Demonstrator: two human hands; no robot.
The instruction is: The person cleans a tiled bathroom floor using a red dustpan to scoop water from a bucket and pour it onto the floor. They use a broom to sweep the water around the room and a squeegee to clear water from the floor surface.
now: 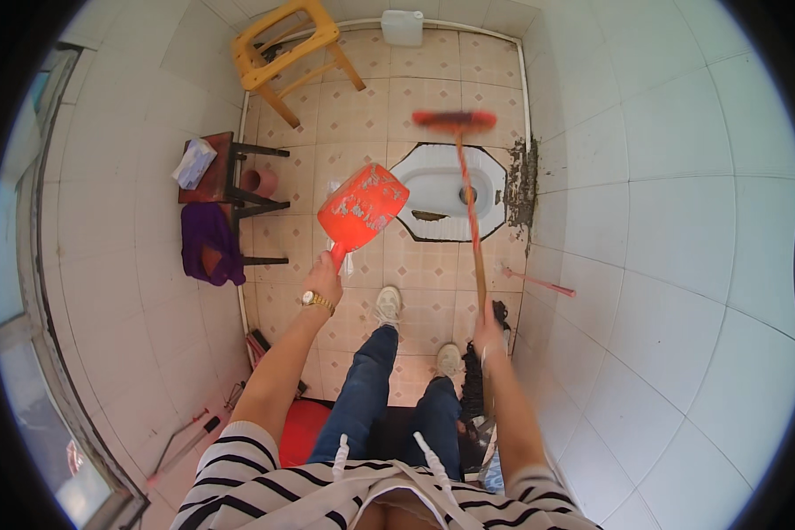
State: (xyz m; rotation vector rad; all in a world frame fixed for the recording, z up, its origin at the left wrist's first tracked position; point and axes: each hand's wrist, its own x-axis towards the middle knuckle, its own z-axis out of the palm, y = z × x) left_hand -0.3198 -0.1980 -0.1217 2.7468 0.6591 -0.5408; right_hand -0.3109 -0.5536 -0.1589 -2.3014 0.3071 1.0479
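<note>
My left hand, with a gold-coloured watch on its wrist, grips the short handle of a worn red plastic dipper. Its scuffed side faces up, and it is held left of the squat toilet. My right hand is closed around the shaft of a broom, whose handle has a red spiral wrap on its upper stretch. The broom's red head is blurred and lies past the toilet's far edge in the picture. Its shaft crosses over the white toilet bowl.
A yellow wooden commode chair and a white jug stand at the far wall. Left are stools bearing a tissue pack and a purple cloth, with a pink container. A pink-handled brush leans right; a red basin sits near my legs.
</note>
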